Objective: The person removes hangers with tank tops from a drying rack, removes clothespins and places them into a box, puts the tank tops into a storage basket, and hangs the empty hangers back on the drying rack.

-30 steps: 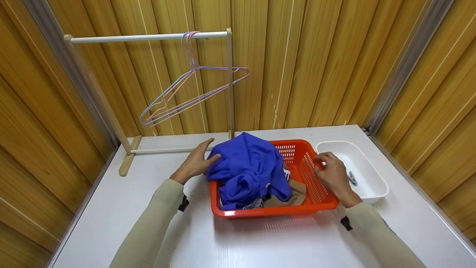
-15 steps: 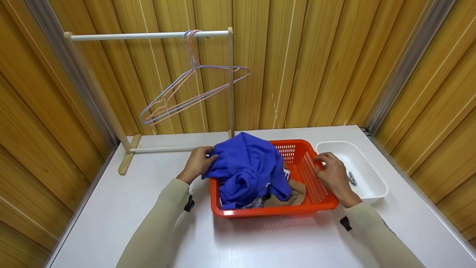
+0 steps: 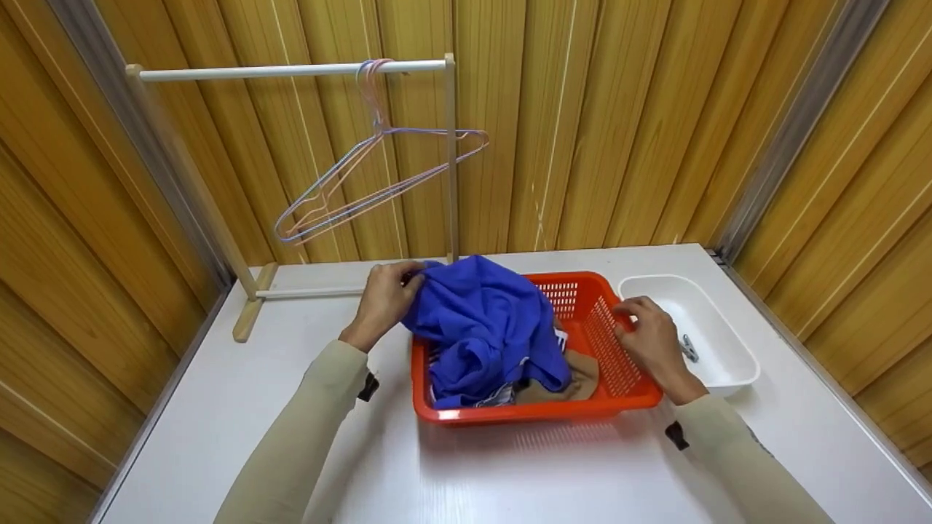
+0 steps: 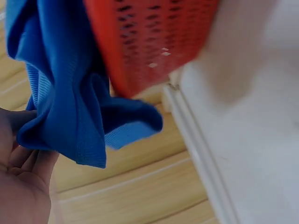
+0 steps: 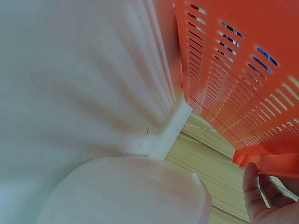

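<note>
A crumpled blue garment (image 3: pixel 488 313) lies heaped over the left side of the red basket (image 3: pixel 539 415). My left hand (image 3: pixel 386 295) pinches the garment's edge at the basket's far left corner; in the left wrist view, blue cloth (image 4: pixel 70 93) hangs from between the thumb and fingers. My right hand (image 3: pixel 652 346) holds the basket's right rim. Seen from the right wrist, its fingers (image 5: pixel 254 191) curl up beneath that rim. Beneath the blue garment, tan cloth (image 3: pixel 582 375) and a bit of striped cloth (image 3: pixel 502 397) show; the rest is hidden.
A rack with a white rail (image 3: pixel 255 73) stands back left, bearing several thin pink and blue hangers (image 3: pixel 378 196). Right of the basket sits a white tray (image 3: pixel 735 349) with metal clips (image 3: pixel 689 349) in it. Wooden walls enclose the white table (image 3: pixel 451 480).
My left hand has closed on the garment's left edge and lifted it a little up and away from me. The right hand has stayed at the basket rim.
</note>
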`<state>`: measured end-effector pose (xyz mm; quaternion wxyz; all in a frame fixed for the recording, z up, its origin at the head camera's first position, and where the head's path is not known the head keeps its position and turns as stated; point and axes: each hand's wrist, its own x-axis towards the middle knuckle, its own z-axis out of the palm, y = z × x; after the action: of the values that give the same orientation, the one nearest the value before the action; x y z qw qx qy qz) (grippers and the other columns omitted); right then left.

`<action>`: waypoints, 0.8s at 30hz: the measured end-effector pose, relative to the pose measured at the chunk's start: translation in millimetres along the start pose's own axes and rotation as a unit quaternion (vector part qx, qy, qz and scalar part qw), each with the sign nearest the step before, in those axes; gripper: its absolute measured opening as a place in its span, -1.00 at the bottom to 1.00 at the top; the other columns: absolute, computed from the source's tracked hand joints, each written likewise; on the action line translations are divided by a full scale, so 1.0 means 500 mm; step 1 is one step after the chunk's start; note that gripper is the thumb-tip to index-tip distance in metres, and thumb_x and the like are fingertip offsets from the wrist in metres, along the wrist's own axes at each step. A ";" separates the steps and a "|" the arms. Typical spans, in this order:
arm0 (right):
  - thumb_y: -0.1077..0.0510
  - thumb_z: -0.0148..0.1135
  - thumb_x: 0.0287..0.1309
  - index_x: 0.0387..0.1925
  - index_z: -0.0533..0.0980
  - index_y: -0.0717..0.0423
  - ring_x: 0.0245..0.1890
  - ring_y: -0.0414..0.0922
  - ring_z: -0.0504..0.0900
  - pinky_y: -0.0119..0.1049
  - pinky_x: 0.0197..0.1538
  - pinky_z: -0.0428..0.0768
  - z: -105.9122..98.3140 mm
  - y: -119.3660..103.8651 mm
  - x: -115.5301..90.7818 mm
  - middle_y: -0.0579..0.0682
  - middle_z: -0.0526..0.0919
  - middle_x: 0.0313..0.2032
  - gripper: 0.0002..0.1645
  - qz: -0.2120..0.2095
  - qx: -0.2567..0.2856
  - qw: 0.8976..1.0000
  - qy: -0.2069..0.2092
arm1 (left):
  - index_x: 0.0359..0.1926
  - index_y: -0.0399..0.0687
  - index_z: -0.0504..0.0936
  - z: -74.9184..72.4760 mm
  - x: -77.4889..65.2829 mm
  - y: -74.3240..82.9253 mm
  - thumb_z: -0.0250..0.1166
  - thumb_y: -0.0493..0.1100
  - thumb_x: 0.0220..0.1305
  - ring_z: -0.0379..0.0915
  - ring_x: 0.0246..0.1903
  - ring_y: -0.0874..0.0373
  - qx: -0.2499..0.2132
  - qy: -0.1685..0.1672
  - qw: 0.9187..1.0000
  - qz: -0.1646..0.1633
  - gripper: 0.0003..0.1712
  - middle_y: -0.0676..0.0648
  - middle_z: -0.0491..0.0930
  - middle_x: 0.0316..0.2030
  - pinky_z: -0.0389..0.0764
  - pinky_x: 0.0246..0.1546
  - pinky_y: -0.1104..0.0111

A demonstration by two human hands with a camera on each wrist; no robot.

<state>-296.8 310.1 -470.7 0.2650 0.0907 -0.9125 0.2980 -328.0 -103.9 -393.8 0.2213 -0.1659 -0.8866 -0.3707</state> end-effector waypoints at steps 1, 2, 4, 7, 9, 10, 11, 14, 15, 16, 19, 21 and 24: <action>0.42 0.27 -0.08 -0.18 0.65 0.32 -0.15 0.18 0.62 0.10 -0.08 0.55 0.000 0.000 0.000 0.20 0.64 -0.17 -0.68 0.002 0.001 1.000 -0.001 | -0.15 -0.20 0.75 -0.002 0.003 0.016 0.30 -0.33 0.24 0.70 -0.17 -0.03 -0.009 0.003 1.000 0.011 -0.82 -0.20 0.75 -0.19 0.67 -0.11 0.15; 0.42 0.27 -0.08 -0.18 0.65 0.31 -0.15 0.18 0.62 0.10 -0.08 0.55 0.000 0.000 0.000 0.20 0.64 -0.17 -0.68 0.004 0.001 1.000 -0.003 | -0.14 -0.20 0.75 -0.003 0.005 0.031 0.30 -0.34 0.24 0.70 -0.17 -0.03 -0.017 0.006 1.000 0.023 -0.81 -0.20 0.75 -0.19 0.67 -0.11 0.15; 0.42 0.26 -0.08 -0.17 0.64 0.32 -0.14 0.18 0.62 0.10 -0.08 0.55 0.000 -0.001 0.000 0.21 0.64 -0.16 -0.67 0.007 0.003 1.000 -0.006 | -0.13 -0.18 0.75 -0.002 0.008 0.062 0.30 -0.34 0.24 0.70 -0.14 -0.03 -0.028 0.007 0.998 0.052 -0.81 -0.19 0.75 -0.17 0.67 -0.09 0.16; 0.42 0.26 -0.07 -0.16 0.64 0.32 -0.14 0.18 0.62 0.09 -0.08 0.55 0.001 -0.001 -0.001 0.21 0.64 -0.15 -0.67 0.011 0.005 1.000 -0.009 | -0.13 -0.17 0.75 0.004 0.005 0.105 0.31 -0.33 0.25 0.69 -0.11 -0.01 -0.032 -0.005 0.995 0.099 -0.81 -0.17 0.75 -0.14 0.66 -0.05 0.18; 0.42 0.26 -0.06 -0.15 0.64 0.32 -0.14 0.18 0.62 0.08 -0.09 0.55 0.001 -0.002 -0.001 0.21 0.63 -0.15 -0.66 0.013 0.006 1.000 -0.012 | -0.11 -0.15 0.74 0.008 -0.003 0.131 0.30 -0.33 0.27 0.69 -0.09 0.01 -0.031 -0.022 0.991 0.125 -0.81 -0.15 0.74 -0.12 0.65 -0.02 0.20; 0.42 0.26 -0.06 -0.15 0.64 0.32 -0.14 0.17 0.62 0.08 -0.08 0.56 0.001 -0.002 -0.001 0.21 0.63 -0.15 -0.67 0.014 0.006 1.000 -0.013 | -0.11 -0.15 0.74 0.010 -0.008 0.144 0.29 -0.33 0.27 0.69 -0.09 0.02 -0.031 -0.032 0.990 0.137 -0.80 -0.14 0.74 -0.12 0.65 -0.02 0.21; 0.42 0.27 -0.06 -0.15 0.64 0.32 -0.14 0.18 0.62 0.09 -0.07 0.56 0.001 -0.002 -0.001 0.21 0.63 -0.15 -0.67 0.015 0.006 1.000 -0.014 | -0.11 -0.14 0.73 0.013 -0.013 0.155 0.29 -0.33 0.28 0.69 -0.09 0.04 -0.033 -0.043 0.988 0.147 -0.80 -0.13 0.75 -0.12 0.65 -0.02 0.23; 0.41 0.28 -0.06 -0.14 0.64 0.33 -0.12 0.19 0.61 0.11 -0.04 0.55 -0.002 -0.004 0.000 0.22 0.63 -0.14 -0.66 0.015 0.005 1.000 -0.015 | -0.08 -0.12 0.72 0.019 -0.029 0.185 0.26 -0.32 0.31 0.68 -0.08 0.11 -0.040 -0.088 0.979 0.179 -0.79 -0.08 0.74 -0.10 0.64 0.00 0.31; 0.41 0.28 -0.06 -0.14 0.64 0.33 -0.11 0.20 0.61 0.12 -0.02 0.55 -0.002 -0.004 0.000 0.23 0.63 -0.14 -0.66 0.015 0.005 1.000 -0.015 | -0.07 -0.12 0.72 0.020 -0.034 0.193 0.25 -0.32 0.32 0.68 -0.07 0.13 -0.038 -0.106 0.975 0.190 -0.79 -0.06 0.74 -0.10 0.64 0.01 0.33; 0.41 0.28 -0.06 -0.14 0.64 0.33 -0.11 0.20 0.61 0.12 -0.01 0.54 -0.002 -0.004 0.000 0.23 0.63 -0.13 -0.66 0.015 0.004 1.000 -0.015 | -0.05 -0.11 0.71 0.022 -0.038 0.199 0.24 -0.30 0.34 0.67 -0.05 0.15 -0.034 -0.127 0.971 0.201 -0.79 -0.04 0.74 -0.09 0.63 0.02 0.34; 0.40 0.28 -0.05 -0.14 0.64 0.33 -0.11 0.20 0.61 0.12 -0.02 0.55 -0.003 -0.005 0.001 0.22 0.63 -0.14 -0.66 0.014 0.004 1.000 -0.014 | -0.02 -0.07 0.71 0.029 -0.052 0.208 0.23 -0.25 0.37 0.66 -0.05 0.20 -0.006 -0.192 0.954 0.229 -0.77 0.01 0.73 -0.08 0.61 0.04 0.37; 0.39 0.28 -0.05 -0.15 0.64 0.33 -0.12 0.19 0.62 0.11 -0.04 0.55 -0.002 -0.004 0.001 0.22 0.64 -0.14 -0.68 0.011 0.002 1.000 -0.012 | -0.01 -0.02 0.70 0.035 -0.063 0.207 0.23 -0.21 0.37 0.65 -0.07 0.23 0.028 -0.225 0.943 0.243 -0.77 0.05 0.73 -0.09 0.61 0.05 0.38; 0.39 0.28 -0.05 -0.18 0.65 0.32 -0.14 0.18 0.63 0.09 -0.08 0.55 -0.001 -0.003 0.000 0.20 0.64 -0.15 -0.69 0.005 0.000 1.000 -0.006 | -0.01 0.05 0.71 0.046 -0.077 0.196 0.25 -0.18 0.36 0.64 -0.12 0.26 0.070 -0.264 0.929 0.252 -0.77 0.08 0.73 -0.11 0.61 0.04 0.38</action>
<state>-296.0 309.0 -469.4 0.2581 0.0884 -0.9144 0.2991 -256.8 -26.3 -370.9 0.0764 -0.4593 -0.8660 -0.1824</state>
